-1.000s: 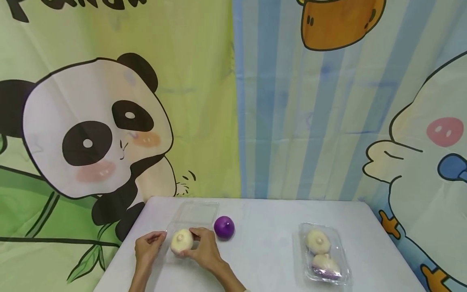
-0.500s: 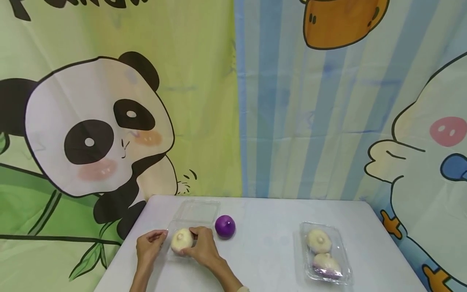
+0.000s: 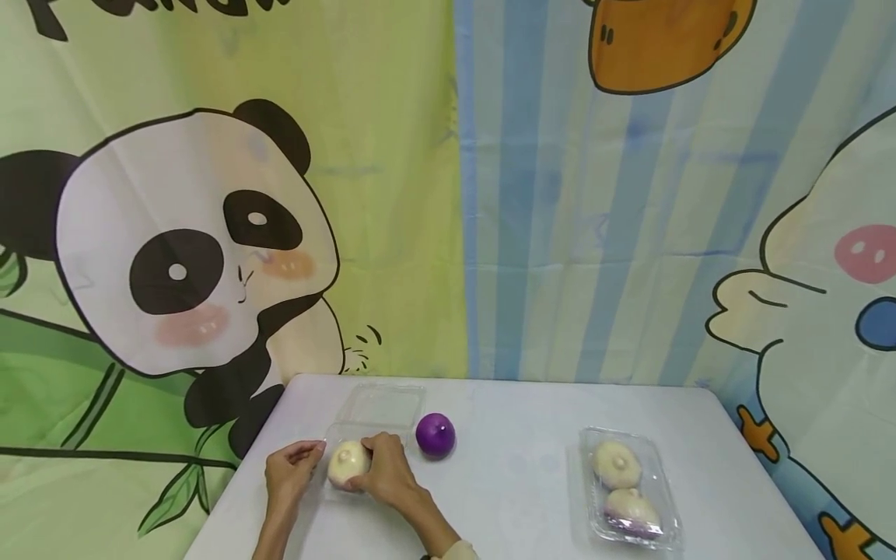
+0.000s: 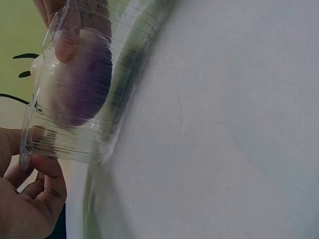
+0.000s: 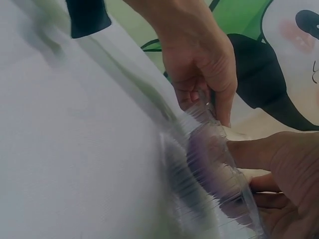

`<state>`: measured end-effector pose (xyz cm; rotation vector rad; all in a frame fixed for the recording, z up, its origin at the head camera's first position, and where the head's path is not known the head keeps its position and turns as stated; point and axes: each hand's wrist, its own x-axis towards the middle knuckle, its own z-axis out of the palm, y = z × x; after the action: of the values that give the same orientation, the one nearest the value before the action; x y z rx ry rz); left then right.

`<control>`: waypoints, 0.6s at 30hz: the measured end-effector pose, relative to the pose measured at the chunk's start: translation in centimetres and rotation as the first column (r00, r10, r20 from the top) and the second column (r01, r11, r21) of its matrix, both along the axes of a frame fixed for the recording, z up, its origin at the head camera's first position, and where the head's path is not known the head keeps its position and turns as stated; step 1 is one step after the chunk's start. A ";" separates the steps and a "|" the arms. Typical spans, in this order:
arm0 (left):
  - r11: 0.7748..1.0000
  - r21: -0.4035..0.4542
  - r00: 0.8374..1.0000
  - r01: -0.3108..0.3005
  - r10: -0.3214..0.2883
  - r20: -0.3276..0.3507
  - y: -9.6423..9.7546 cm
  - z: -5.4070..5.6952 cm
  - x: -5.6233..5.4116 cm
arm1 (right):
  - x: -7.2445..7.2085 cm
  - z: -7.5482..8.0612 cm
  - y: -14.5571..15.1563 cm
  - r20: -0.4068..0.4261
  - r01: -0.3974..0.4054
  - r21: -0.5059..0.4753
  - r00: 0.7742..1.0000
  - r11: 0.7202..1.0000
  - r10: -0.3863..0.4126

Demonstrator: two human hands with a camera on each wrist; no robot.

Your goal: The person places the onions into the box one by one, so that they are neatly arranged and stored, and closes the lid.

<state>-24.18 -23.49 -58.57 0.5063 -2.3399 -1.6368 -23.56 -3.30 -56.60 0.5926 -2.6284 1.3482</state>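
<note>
A clear plastic clamshell box (image 3: 332, 432) stands open at the table's left, its lid (image 3: 385, 404) laid back toward the wall. My left hand (image 3: 285, 476) pinches the box's left rim, as the left wrist view shows through the clear wall (image 4: 65, 144). Inside the box sits an onion (image 3: 347, 462), pale on top and purple below (image 4: 84, 84). With thumb and fingers on the onion's right side, my right hand (image 3: 390, 471) grips it. In the right wrist view, the box wall partly blurs the onion (image 5: 207, 154). A purple onion (image 3: 435, 435) lies just right of the box.
Another clear box (image 3: 665, 482), closed over two pale-and-purple onions (image 3: 617, 464), stands on the right of the white table (image 3: 518, 467). A printed curtain (image 3: 399, 194) with a panda hangs behind the table's back edge.
The head view has shifted slightly, so everything appears a little farther right. Both hands keep nearly the same hold on the box and the onion.
</note>
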 end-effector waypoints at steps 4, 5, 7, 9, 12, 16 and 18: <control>1.000 -0.022 1.000 -0.013 0.013 0.006 0.1 0.0 0.0 | -0.4 0.2 -0.1 0.018 -0.031 0.031 0.999 0.999 0.030; 0.999 -0.030 1.000 -0.015 0.015 0.007 0.1 0.0 0.0 | -0.5 0.3 -0.2 0.021 -0.036 0.034 0.999 0.999 0.035; 0.999 -0.038 1.000 -0.016 0.017 0.013 0.1 0.1 0.1 | -0.6 0.3 -0.4 0.045 -0.041 0.047 0.998 0.998 0.038; 0.999 -0.040 1.000 -0.010 0.011 0.022 0.0 0.1 0.2 | -0.6 0.3 -0.5 0.063 -0.037 0.053 0.997 0.998 0.033; 0.999 -0.037 1.000 -0.004 0.005 0.027 0.0 0.1 0.2 | -0.6 0.3 -0.6 0.088 -0.037 0.062 0.996 0.997 0.032; 0.999 -0.038 1.000 0.002 -0.001 0.012 0.1 0.0 0.0 | -0.8 0.4 -0.8 0.083 -0.050 0.061 0.996 0.997 0.045; 0.999 -0.039 1.000 0.005 -0.005 0.006 0.0 -0.1 0.0 | -0.9 0.3 -0.9 0.072 -0.055 0.061 0.996 0.997 0.050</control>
<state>-24.20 -23.45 -58.71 0.4988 -2.3744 -1.5901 -24.42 -4.17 -56.27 0.6379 -2.7387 1.3293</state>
